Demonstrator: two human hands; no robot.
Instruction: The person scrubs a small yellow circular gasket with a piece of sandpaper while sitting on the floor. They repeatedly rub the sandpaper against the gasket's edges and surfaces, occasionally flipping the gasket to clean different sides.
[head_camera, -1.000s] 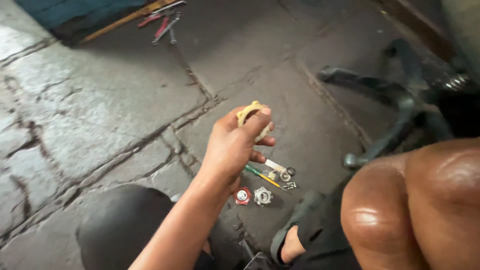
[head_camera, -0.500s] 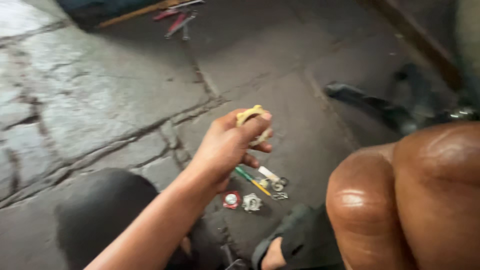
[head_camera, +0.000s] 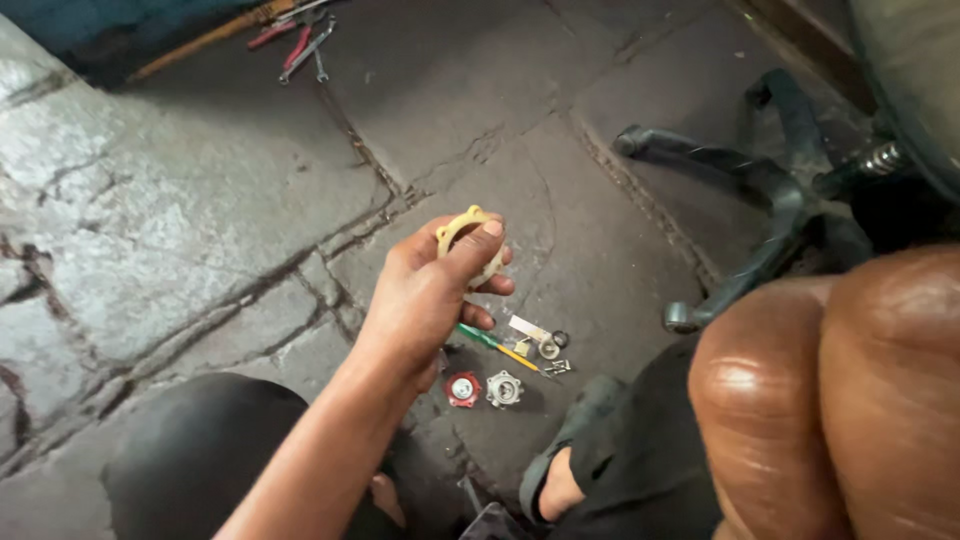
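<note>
— What's the left hand (head_camera: 425, 295) got?
— It's pinching a pale yellow ring (head_camera: 462, 235), thumb over its rim, held up above the stone floor (head_camera: 200, 200).
— And below it?
— A green-handled screwdriver (head_camera: 495, 347), a red round part (head_camera: 462, 388) and a grey metal part (head_camera: 504, 389), just beside each other.
— The right hand?
— Out of sight.

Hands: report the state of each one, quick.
Left hand: closed, pinching a pale yellow ring-shaped part between thumb and fingers.
Right hand: not in view.
</note>
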